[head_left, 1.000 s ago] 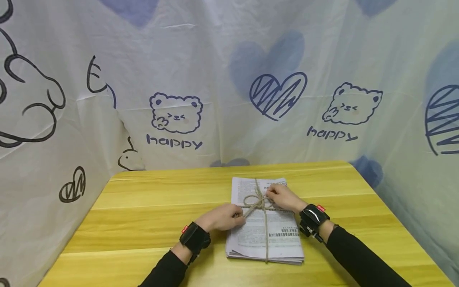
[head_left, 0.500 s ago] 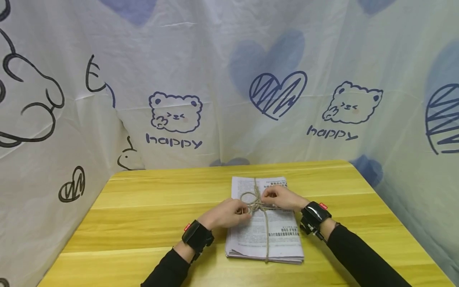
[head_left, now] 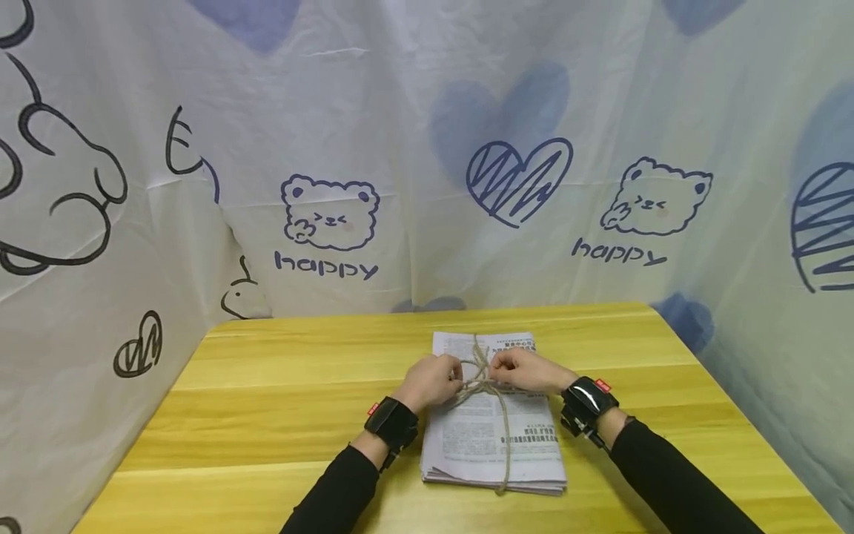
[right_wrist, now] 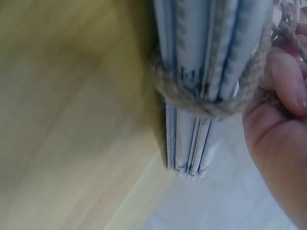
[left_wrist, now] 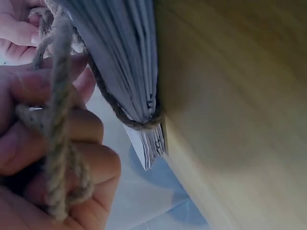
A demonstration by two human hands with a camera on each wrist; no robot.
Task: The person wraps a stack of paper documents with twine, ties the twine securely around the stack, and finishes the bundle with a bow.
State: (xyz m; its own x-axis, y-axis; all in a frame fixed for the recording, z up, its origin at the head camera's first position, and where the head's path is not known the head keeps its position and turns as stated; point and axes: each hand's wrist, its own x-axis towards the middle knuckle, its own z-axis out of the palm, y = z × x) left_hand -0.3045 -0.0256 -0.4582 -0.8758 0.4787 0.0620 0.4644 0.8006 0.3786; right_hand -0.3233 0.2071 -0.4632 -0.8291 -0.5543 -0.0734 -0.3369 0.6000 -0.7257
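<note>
A stack of folded newspapers [head_left: 467,445] lies on the wooden table, bound crosswise with brown twine [head_left: 505,437]. Loops and a knot of the twine sit on top, between the two hands. My left hand [head_left: 432,380] is at the stack's left side, its curled fingers gripping the twine; the left wrist view shows a strand [left_wrist: 58,124] running across those fingers. From the right, my right hand [head_left: 527,370] pinches the twine beside the knot. In the right wrist view the twine [right_wrist: 206,106] wraps round the folded edges of the newspapers [right_wrist: 192,139]. The fingers partly cover the knot.
The yellow wooden table [head_left: 280,400] extends to both sides of the stack. Behind it hangs a pale cloth [head_left: 414,245] printed with hearts and bears, which also closes off the left and right sides. Each wrist wears a black camera band [head_left: 392,424].
My left hand has moved up and to the right, closer to the knot. My right hand has shifted slightly left. The twine's lower strand has slid a little to the right.
</note>
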